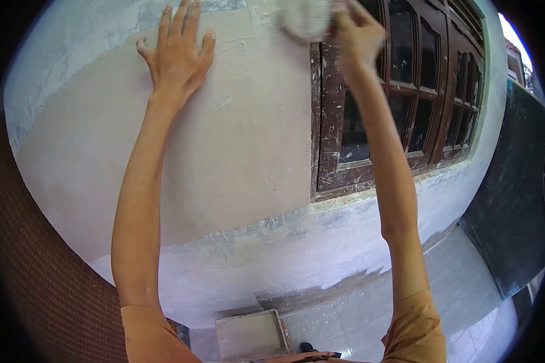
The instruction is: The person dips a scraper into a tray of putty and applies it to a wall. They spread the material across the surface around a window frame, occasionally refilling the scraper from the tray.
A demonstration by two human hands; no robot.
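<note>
My left hand (178, 63) lies against the plastered wall (236, 139) at the upper left, fingers spread, with nothing in it. At the top, beside the window frame, my right hand (358, 39) is closed on a rounded whitish pad (307, 19). The pad is smeared by motion and cut off by the top edge, so its exact kind cannot be made out. It is at the wall surface, just left of the brown wooden window (412, 78). Beige plaster covers the middle of the wall, with rougher grey-white patches above and below.
On the floor below stands a rectangular tray (251, 336) with pale material in it. A woven brown panel (48, 290) borders the left, and a dark board (508, 193) leans at the right. Grey floor tiles (369, 308) bear white spots.
</note>
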